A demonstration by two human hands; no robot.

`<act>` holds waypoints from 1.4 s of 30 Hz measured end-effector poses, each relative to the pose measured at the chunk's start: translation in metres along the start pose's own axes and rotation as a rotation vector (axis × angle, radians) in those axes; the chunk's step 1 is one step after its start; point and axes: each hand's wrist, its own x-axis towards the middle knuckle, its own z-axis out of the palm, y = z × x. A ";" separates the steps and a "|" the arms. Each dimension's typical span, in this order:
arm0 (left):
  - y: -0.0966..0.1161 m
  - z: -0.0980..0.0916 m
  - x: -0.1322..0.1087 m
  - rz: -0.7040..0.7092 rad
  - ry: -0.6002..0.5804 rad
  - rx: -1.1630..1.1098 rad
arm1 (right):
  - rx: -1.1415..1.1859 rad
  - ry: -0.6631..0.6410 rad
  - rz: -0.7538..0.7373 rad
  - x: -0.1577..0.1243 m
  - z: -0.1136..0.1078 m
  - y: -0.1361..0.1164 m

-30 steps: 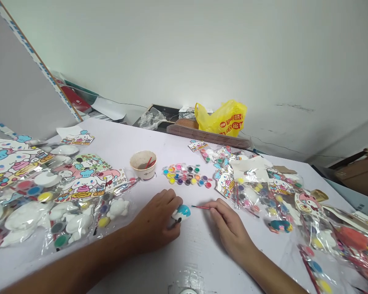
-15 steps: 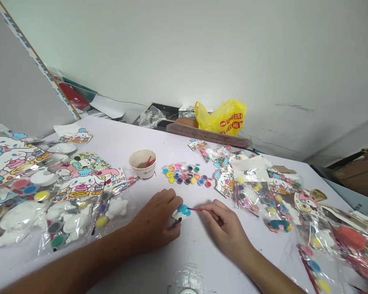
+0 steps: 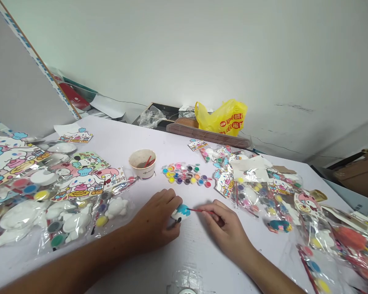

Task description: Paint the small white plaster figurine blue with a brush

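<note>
A small figurine [image 3: 182,211], white with blue paint and a black spot, sits low over the table in the middle of the head view. My left hand [image 3: 159,216] is closed around its left side, hiding part of it. In my right hand [image 3: 222,220] a thin red paintbrush [image 3: 202,210] is pinched between thumb and fingers. Its tip touches the blue part of the figurine. Beyond the hands lies a cluster of small paint pots [image 3: 187,174] in many colours. A paper cup [image 3: 142,164] with murky water and red brushes stands to their left.
Bagged white figurines with paint pots [image 3: 76,222] cover the left side. More bagged kits [image 3: 251,196] and a painted blue figurine [image 3: 279,226] lie on the right. A yellow plastic bag [image 3: 222,118] sits at the back by the wall. Clear tape [image 3: 188,279] marks the front edge.
Almost nothing differs. Both hands keep their places, and the brush tip stays on the blue part of the figurine with at most a tiny shift.
</note>
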 end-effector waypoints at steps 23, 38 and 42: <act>0.001 -0.001 0.000 -0.009 -0.023 0.010 | 0.011 -0.001 -0.014 0.001 0.000 0.000; 0.000 -0.001 0.000 -0.006 -0.017 0.023 | 0.027 -0.010 -0.029 0.003 0.001 0.000; 0.001 -0.001 0.001 -0.011 -0.026 0.025 | 0.019 -0.007 -0.030 0.001 0.000 0.001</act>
